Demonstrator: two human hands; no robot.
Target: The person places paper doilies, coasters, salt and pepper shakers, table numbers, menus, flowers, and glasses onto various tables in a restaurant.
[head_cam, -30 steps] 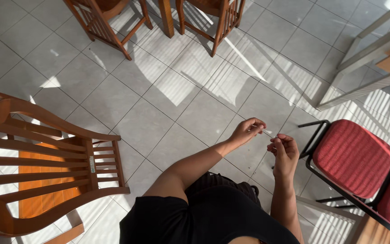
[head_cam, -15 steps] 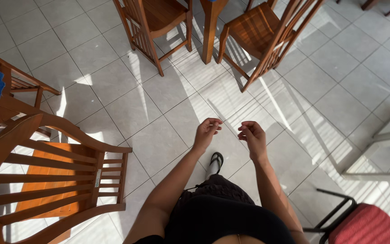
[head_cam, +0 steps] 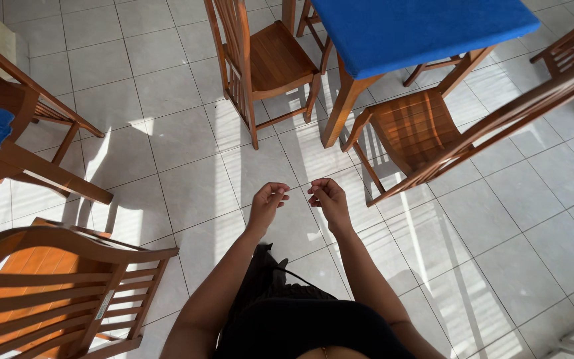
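Head view: left hand [head_cam: 266,201] and right hand [head_cam: 327,198], fingers curled and pinched at frame centre, contents indiscernible, hovered over glossy white floor tiles [head_cam: 187,186] near slatted wooden chair [head_cam: 413,129].

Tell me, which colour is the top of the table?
Blue; the table top shows clearly in the head view, on wooden legs.

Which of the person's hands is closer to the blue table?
The right hand. It is held out just below the blue table, under its wooden leg. The left hand is beside it, further left.

Chairs [head_cam: 267,63] beside table [head_cam: 420,30]
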